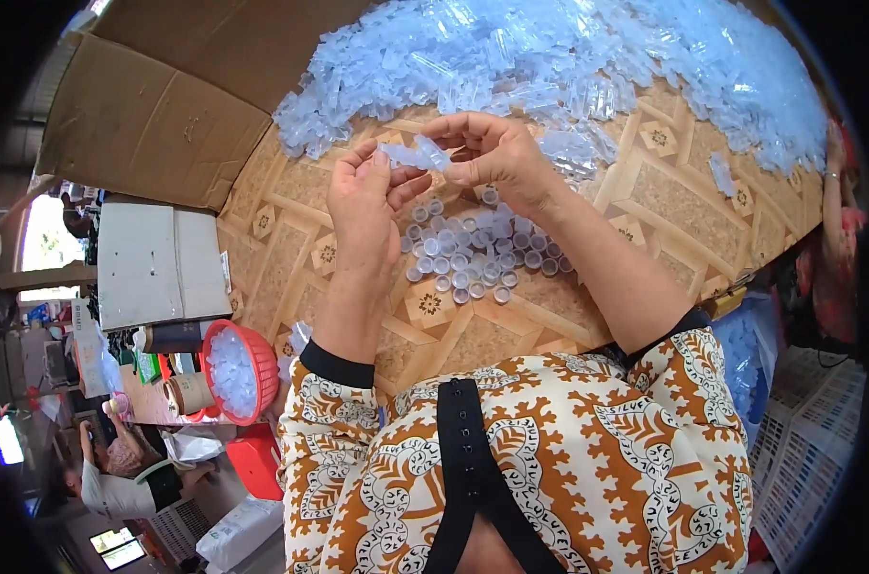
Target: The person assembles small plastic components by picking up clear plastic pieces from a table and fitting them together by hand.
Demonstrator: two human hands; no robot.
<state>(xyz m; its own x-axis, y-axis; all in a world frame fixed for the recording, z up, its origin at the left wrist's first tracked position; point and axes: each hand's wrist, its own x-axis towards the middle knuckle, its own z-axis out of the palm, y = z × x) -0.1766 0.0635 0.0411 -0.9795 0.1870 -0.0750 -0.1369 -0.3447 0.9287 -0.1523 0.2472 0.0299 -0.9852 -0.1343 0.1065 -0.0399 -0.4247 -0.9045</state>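
Over the patterned table [291, 230], the person's left hand [367, 196] pinches one end of a clear plastic piece [432, 152] between thumb and fingers; the right hand [501, 161] pinches the other end. From it, small round caps [461, 280] lie toward five o'clock, a translucent heap [549, 48] toward one, a red basket [265, 368] toward seven.

A small, pale, translucent plastic piece [402, 155] sits between the left hand [365, 191] and right hand [501, 161], above the counter [511, 330], roughly level; whether one part or two is unclear.
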